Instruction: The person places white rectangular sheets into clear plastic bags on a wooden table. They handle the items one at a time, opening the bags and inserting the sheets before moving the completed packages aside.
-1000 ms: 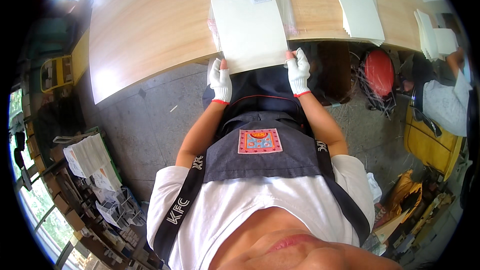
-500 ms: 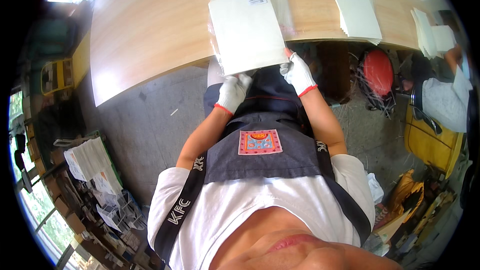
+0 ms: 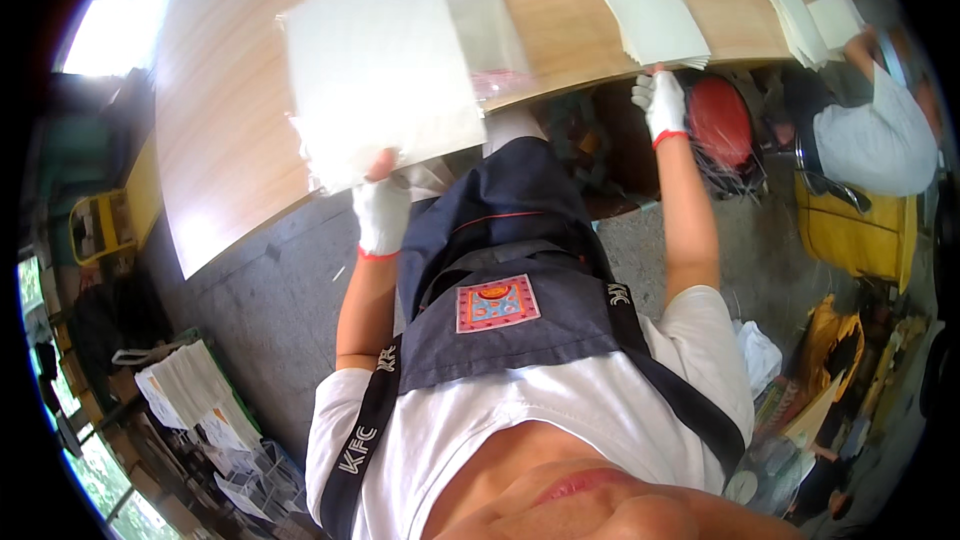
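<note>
Gloved left hand [image 3: 382, 212] grips a cream sheet stack [image 3: 375, 70] over the wooden counter [image 3: 230, 130]. Gloved right hand [image 3: 662, 102] touches another cream stack [image 3: 648, 5], its fingers loosely curled.

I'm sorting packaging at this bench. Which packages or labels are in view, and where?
Clear plastic bag: flat on the wooden table, two small white labels near its top.
White flat package: held up by the left hand, a pale label at its upper corner.
Square patch: apron chest, pink-bordered, blue centre.

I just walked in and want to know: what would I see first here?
First, the big cream-white sheet in a clear bag, held up over the wooden table by the gloved left hand. Further right, the gloved right hand touches a stack of white sheets at the table's edge.
</note>
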The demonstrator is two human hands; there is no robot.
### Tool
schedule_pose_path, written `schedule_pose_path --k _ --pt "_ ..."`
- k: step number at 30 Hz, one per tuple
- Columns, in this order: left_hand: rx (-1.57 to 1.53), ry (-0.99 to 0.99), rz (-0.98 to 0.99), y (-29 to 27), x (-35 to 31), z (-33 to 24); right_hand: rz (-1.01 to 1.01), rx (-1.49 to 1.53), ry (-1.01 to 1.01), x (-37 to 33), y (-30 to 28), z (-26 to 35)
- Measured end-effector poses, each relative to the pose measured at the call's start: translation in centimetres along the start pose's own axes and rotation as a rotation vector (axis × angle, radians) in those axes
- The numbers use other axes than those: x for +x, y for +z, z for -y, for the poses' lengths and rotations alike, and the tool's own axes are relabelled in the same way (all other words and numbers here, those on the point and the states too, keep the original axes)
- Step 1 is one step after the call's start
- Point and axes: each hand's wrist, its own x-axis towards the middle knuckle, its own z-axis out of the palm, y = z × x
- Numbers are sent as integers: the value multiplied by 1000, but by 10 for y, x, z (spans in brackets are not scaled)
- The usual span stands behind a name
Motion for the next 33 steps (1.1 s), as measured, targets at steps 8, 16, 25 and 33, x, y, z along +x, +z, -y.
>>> schedule_pose_path --k 8,16,25,33 --pt "-20 216 -239 -156 10 -61 -52 -178 69 24 0 13" --pt "-44 -128 -508 -193 3 -70 211 401 455 8 -17 25" --pt "1245 -16 126 -58 1 -104 -38 152 57 10 -63 -1" --pt "2026 746 607 10 117 -17 390 575 55 -28 -49 32"
